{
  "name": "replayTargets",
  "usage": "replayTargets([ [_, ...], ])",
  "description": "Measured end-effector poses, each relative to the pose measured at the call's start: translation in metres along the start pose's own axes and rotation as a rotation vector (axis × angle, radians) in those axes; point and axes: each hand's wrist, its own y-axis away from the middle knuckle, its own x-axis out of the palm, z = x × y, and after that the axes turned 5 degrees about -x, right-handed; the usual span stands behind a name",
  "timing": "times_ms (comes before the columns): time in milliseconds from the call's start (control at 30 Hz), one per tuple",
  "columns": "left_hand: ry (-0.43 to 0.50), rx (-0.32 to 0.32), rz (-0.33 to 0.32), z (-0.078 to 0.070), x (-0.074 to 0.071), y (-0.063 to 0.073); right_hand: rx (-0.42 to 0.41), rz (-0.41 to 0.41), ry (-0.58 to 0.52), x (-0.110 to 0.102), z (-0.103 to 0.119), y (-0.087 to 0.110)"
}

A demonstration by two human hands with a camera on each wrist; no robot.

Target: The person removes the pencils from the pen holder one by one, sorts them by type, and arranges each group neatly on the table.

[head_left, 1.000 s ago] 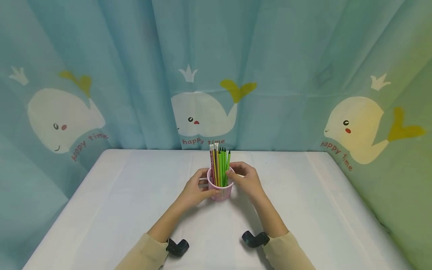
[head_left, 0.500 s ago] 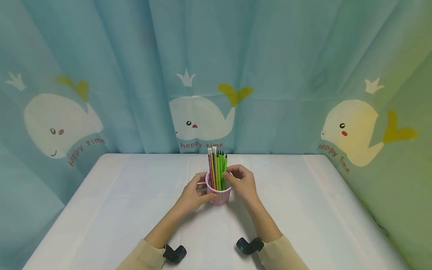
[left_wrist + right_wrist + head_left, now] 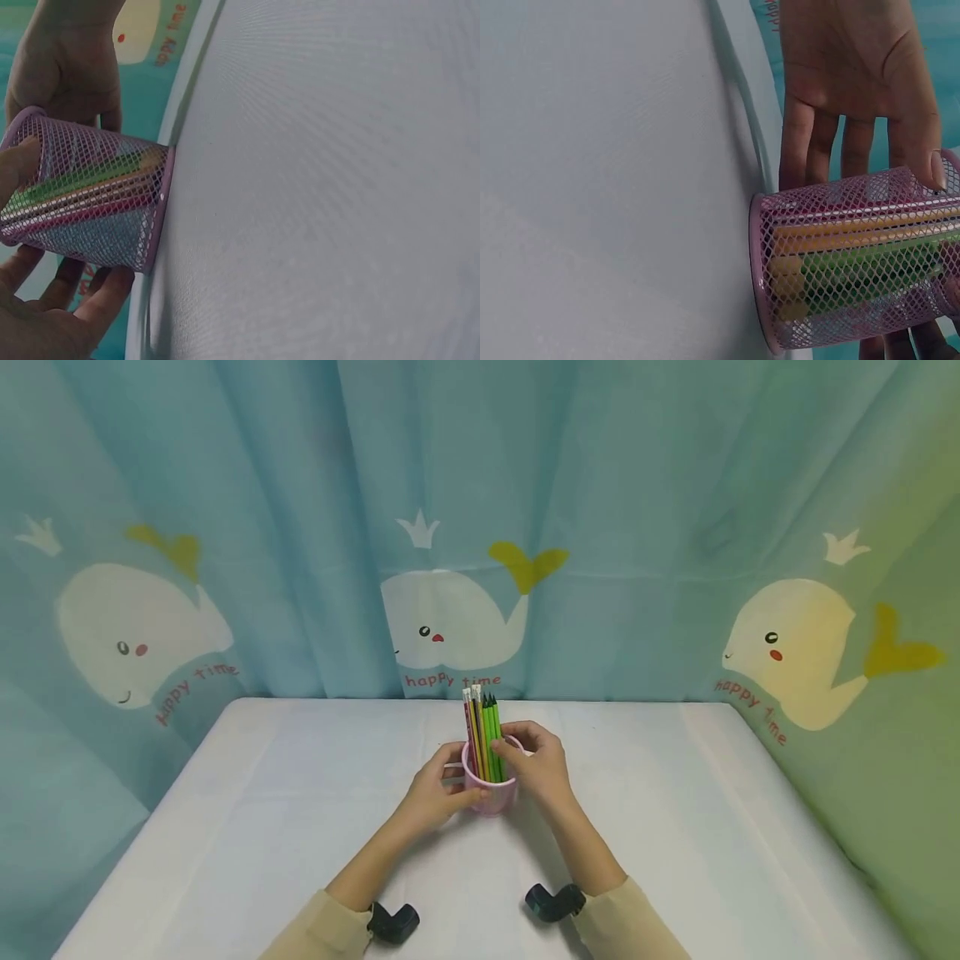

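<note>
A pink mesh pencil cup stands upright on the white table, filled with pencils. My left hand holds it from the left, thumb across the near side and fingers around the far side. Several green pencils with dark tips stand in the right part of the cup. Beside them are striped pencils with pale upper ends. My right hand is at the right rim, its thumb and forefinger pinching the green pencils. Through the mesh of the cup, the pencils' lower ends show in the right wrist view.
The white table extends around the cup. Behind it hangs a blue curtain with whale prints. A dark wrist device sits at the left cuff, and another wrist device at the right cuff.
The green pencils have drawn closer together and shifted left, with my right thumb and forefinger moving along with them. My left hand keeps its hold on the cup. The view shifts slightly.
</note>
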Motion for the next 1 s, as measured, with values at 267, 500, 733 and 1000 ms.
replayTargets([
  [267, 0.001, 0.013, 0.002, -0.001, 0.002, 0.001, -0.002, 0.06, -0.037, -0.003, -0.002, -0.004],
  [500, -0.004, 0.014, 0.002, -0.002, 0.001, 0.002, 0.034, 0.031, -0.05, -0.003, 0.01, -0.001],
  [733, -0.018, 0.008, -0.001, -0.001, 0.001, 0.002, 0.043, 0.016, -0.165, -0.01, 0.01, -0.003],
  [1000, -0.01, 0.009, 0.008, -0.002, 0.001, 0.003, -0.021, 0.011, -0.212, -0.021, 0.024, 0.0],
])
